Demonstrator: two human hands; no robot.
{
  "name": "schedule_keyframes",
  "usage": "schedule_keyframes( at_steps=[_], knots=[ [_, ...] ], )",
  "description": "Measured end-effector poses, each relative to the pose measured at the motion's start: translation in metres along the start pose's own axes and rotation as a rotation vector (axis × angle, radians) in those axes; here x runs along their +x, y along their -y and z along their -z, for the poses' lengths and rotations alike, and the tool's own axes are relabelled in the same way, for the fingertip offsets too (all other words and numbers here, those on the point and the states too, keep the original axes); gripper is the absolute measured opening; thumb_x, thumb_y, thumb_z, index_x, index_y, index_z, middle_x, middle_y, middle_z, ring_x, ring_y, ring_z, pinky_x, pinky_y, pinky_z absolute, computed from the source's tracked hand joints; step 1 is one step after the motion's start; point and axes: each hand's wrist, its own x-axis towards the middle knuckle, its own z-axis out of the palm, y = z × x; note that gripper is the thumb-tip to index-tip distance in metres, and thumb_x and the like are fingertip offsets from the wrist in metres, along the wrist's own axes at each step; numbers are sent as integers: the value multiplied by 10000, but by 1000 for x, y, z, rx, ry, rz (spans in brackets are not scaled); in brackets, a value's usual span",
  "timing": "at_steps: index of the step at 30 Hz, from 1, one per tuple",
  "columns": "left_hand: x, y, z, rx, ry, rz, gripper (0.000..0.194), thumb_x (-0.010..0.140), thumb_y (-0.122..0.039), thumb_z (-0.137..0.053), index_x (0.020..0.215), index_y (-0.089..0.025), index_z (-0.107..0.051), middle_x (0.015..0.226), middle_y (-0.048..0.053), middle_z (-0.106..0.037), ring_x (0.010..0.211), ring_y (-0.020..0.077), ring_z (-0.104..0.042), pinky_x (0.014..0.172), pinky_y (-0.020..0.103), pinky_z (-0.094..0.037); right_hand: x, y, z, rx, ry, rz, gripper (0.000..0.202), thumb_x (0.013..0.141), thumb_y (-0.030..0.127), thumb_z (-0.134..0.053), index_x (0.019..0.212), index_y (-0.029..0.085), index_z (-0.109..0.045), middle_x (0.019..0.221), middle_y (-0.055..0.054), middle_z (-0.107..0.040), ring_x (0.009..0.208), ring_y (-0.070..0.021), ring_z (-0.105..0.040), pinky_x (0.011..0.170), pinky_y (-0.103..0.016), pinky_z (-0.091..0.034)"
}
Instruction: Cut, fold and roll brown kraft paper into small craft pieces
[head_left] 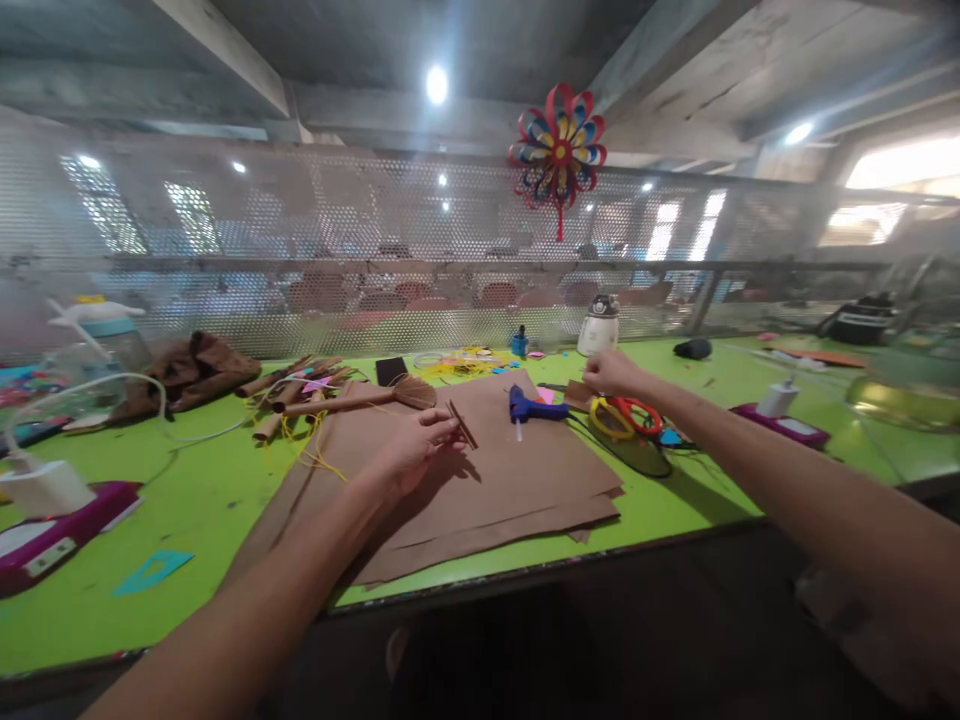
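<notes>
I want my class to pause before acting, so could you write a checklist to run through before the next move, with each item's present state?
1. Left hand has a grip on the small brown piece: ok.
2. Right hand has a grip on something: cannot tell.
3. Blue glue gun lies in view between the hands: ok.
4. Glue gun is hot: cannot tell.
5. Brown paper is squared up: not ok, its near edges are uneven.
6. Yellow string is tidy: not ok, it trails loosely.
</notes>
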Motion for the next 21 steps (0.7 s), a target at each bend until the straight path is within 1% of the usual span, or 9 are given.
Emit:
schedule_keyframes(
  at_steps=[3, 4, 5, 9, 12, 15, 17, 19, 21],
  knots=[
    [1, 1, 0, 7, -28, 3, 76, 714, -163, -652, 672, -158, -588, 666, 9, -619, 611, 94, -579, 625, 210, -484, -6, -43, 5, -163, 76, -80, 88, 606, 137, -590, 523, 119, -613, 511, -63, -570, 635, -199, -554, 575, -276, -331],
    [1, 1, 0, 11, -39, 13, 87, 709, -160, -653, 664, -159, -579, 660, 8, -618, 601, 94, -577, 624, 216, -485, -9, -52, 3, -199, 97, -96, 57, 598, 140, -598, 578, 118, -647, 547, -69, -597, 640, -201, -561, 575, -274, -334],
    [1, 1, -1, 14, -50, 24, 95, 707, -151, -650, 656, -159, -571, 655, 8, -617, 593, 94, -575, 625, 220, -486, -11, -59, 0, -228, 112, -103, 94, 601, 152, -603, 652, 121, -675, 601, -77, -627, 660, -202, -570, 580, -270, -338],
    [-3, -4, -3, -15, -95, 39, 106, 706, -104, -617, 646, -157, -548, 648, 3, -606, 601, 95, -583, 658, 231, -488, -12, -68, -15, -274, 136, -98, 329, 628, 196, -610, 942, 119, -672, 840, -124, -679, 749, -224, -594, 603, -270, -358],
    [-5, -7, -4, -65, -118, 18, 112, 687, -116, -637, 652, -162, -542, 666, 0, -608, 626, 106, -589, 685, 245, -490, -10, -69, -24, -243, 148, -87, 418, 667, 280, -615, 1059, 137, -622, 955, -124, -671, 802, -223, -604, 632, -261, -382],
    [-5, -6, -1, -114, -93, -20, 123, 663, -151, -662, 670, -173, -541, 679, -3, -604, 640, 123, -591, 691, 272, -492, -7, -73, -31, -218, 125, -129, 480, 671, 386, -624, 1053, 96, -609, 969, -163, -660, 808, -249, -608, 628, -277, -402],
    [-4, -6, 0, -129, -90, -38, 134, 649, -161, -666, 667, -173, -534, 681, -4, -595, 635, 126, -586, 683, 280, -491, -4, -75, -35, -211, 94, -176, 482, 636, 379, -648, 1000, 65, -621, 915, -192, -660, 761, -269, -612, 597, -298, -406],
    [-5, -6, 1, -130, -103, -49, 139, 644, -170, -670, 658, -169, -531, 690, 2, -591, 641, 125, -582, 679, 278, -489, -2, -76, -36, -187, 73, -208, 357, 607, 308, -658, 876, 74, -652, 798, -175, -667, 664, -257, -611, 557, -306, -405],
    [-6, -8, 1, -128, -118, -56, 140, 646, -173, -672, 655, -165, -533, 697, 10, -591, 651, 125, -580, 673, 269, -487, -2, -76, -34, -147, 54, -223, 157, 600, 227, -636, 695, 103, -658, 633, -130, -646, 546, -226, -589, 517, -308, -399]
  ],
)
